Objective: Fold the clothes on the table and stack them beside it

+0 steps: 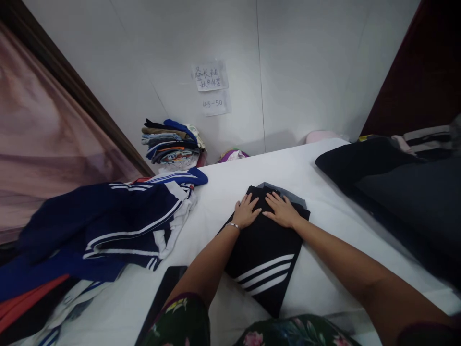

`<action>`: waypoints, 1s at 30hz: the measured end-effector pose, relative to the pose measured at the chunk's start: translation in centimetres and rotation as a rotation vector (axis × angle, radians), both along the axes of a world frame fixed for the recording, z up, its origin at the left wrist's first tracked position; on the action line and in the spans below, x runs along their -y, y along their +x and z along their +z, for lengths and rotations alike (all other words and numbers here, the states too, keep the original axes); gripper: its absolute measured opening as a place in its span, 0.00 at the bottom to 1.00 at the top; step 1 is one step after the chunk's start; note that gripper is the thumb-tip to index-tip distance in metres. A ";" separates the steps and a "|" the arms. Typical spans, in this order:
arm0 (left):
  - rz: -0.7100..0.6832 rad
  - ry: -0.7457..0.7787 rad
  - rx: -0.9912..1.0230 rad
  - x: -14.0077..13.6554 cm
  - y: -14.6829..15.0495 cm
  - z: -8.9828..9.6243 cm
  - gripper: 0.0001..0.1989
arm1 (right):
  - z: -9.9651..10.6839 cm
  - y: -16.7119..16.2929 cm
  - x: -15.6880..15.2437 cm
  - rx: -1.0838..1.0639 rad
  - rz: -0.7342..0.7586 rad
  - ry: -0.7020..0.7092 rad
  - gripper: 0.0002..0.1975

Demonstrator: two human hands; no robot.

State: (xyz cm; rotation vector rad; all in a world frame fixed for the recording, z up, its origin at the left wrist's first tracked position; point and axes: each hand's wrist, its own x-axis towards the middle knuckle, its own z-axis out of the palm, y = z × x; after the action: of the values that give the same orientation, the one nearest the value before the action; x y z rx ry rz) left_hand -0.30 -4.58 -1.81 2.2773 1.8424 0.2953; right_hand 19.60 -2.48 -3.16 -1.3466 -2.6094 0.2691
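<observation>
A black jacket (pixel 268 245) with white stripes lies partly folded on the white table in front of me, its striped part pointing toward my body. Flat on its far end rests my left hand (pixel 247 211), fingers spread, with a bracelet at the wrist. Beside it my right hand (pixel 282 210) presses on the same cloth, fingers also spread. Grey fabric (pixel 297 196) shows at the far edge, past the right hand. Neither hand grips the cloth.
Navy clothing with white trim (pixel 118 221) is heaped on the left. A stack of folded clothes (pixel 173 144) stands by the wall. Dark garments (pixel 403 192) lie at the right. A black flat item (pixel 167 286) is near my left forearm. Paper notes (pixel 212 77) hang on the wall.
</observation>
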 end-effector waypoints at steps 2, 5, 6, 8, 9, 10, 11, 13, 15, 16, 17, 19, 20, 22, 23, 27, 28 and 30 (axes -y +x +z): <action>0.041 -0.043 0.088 0.1 -0.4 0.8 0.29 | 0.0 0.0 0.0 -0.026 0.006 -0.019 0.36; 0.117 -0.004 0.189 1.8 -1.6 2.2 0.27 | 0.0 0.4 -0.4 -0.130 0.017 -0.076 0.35; 0.130 0.029 0.211 2.9 -2.1 2.6 0.26 | -0.1 0.6 -0.8 -0.193 0.003 -0.098 0.34; 0.146 0.097 0.246 5.7 -3.1 2.8 0.23 | -0.3 1.2 -1.6 -0.332 -0.088 -0.130 0.31; 0.160 0.131 0.258 7.3 -3.5 2.7 0.21 | -0.3 1.5 -2.0 -0.384 -0.149 -0.141 0.30; 0.181 0.164 0.265 9.0 -3.8 2.5 0.20 | -0.3 1.8 -2.5 -0.415 -0.205 -0.149 0.30; 0.207 0.200 0.266 10.7 -4.1 2.2 0.19 | -0.1 1.9 -2.9 -0.423 -0.245 -0.155 0.30; 0.266 0.270 0.256 13.8 -4.3 1.3 0.18 | 0.3 2.1 -3.7 -0.395 -0.259 -0.168 0.31; 0.317 0.331 0.237 16.2 -4.1 0.5 0.17 | 0.8 1.9 -4.2 -0.361 -0.238 -0.170 0.30; 0.337 0.349 0.226 17.1 -3.9 0.2 0.16 | 1.0 1.7 -4.3 -0.343 -0.231 -0.168 0.30; 0.353 0.353 0.213 17.8 -3.7 -0.1 0.16 | 1.1 1.5 -4.4 -0.324 -0.226 -0.165 0.30; 0.369 0.330 0.190 18.5 -3.3 -0.3 0.15 | 1.3 1.2 -4.5 -0.284 -0.222 -0.156 0.30; 0.372 0.312 0.181 18.6 -3.1 -0.3 0.15 | 1.4 1.0 -4.6 -0.266 -0.217 -0.150 0.29; 0.376 0.280 0.172 18.6 -2.8 -0.3 0.15 | 1.6 1.0 -4.5 -0.240 -0.203 -0.134 0.26; 0.376 0.269 0.171 18.5 -2.7 -0.2 0.15 | 1.7 1.0 -4.5 -0.232 -0.197 -0.121 0.25; 0.363 0.236 0.174 18.1 -2.4 -0.3 0.15 | 2.3 1.5 -4.2 -0.217 -0.206 -0.049 0.24; 0.361 0.226 0.177 18.0 -2.4 -0.4 0.16 | 2.2 1.6 -4.0 -0.209 -0.215 -0.037 0.24; 0.366 0.200 0.189 17.8 -2.4 -0.5 0.16 | 2.0 1.7 -3.7 -0.184 -0.239 -0.030 0.23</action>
State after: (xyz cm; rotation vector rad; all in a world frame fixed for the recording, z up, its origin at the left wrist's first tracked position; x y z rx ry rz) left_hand -2.67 -22.41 -2.31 1.9289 2.2003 0.7538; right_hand 21.35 1.24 -1.19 -1.5465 -2.2785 0.3759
